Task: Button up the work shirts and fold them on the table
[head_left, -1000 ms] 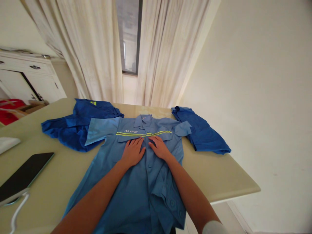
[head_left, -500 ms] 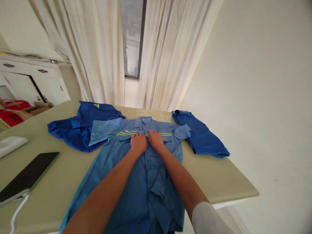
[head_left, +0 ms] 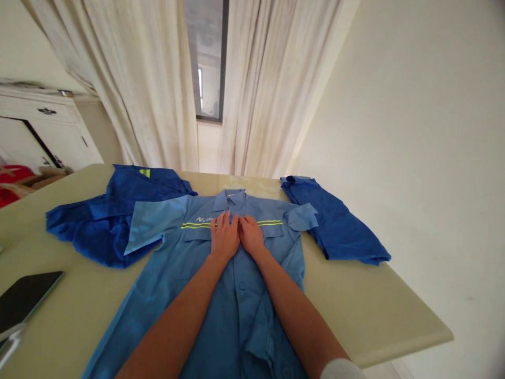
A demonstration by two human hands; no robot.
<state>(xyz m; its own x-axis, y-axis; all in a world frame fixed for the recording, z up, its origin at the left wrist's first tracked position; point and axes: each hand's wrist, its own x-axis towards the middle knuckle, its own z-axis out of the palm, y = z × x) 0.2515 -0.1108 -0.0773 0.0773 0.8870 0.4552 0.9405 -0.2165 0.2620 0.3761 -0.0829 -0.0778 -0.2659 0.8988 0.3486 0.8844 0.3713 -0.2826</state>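
Observation:
A light-blue short-sleeved work shirt (head_left: pixel 221 321) lies face up, collar away from me, with yellow-green stripes and white letters on its chest. Its lower part runs out of the bottom of the view. My left hand (head_left: pixel 224 235) is on the front placket at the stripes, fingers bent onto the cloth. Close beside it, nearly touching, my right hand (head_left: pixel 251 234) grips the placket's other side. Both hands are closed at the shirt front; the fingertips and the cloth between them are partly hidden. A button (head_left: pixel 242 286) shows below the hands.
Dark-blue garments lie on the pale table (head_left: pixel 355 305): a crumpled one (head_left: pixel 98 226) at the left and a folded one (head_left: pixel 335 221) at the right. A black tablet-like device (head_left: pixel 29 297) with a white cable lies at the left edge. Curtains (head_left: pixel 150 79) and a wall (head_left: pixel 414 131) stand beyond.
My view has shifted slightly closer to the shirt. Both hands stay at the chest placket; they have drawn closer together, and the left fingers look more stretched upward.

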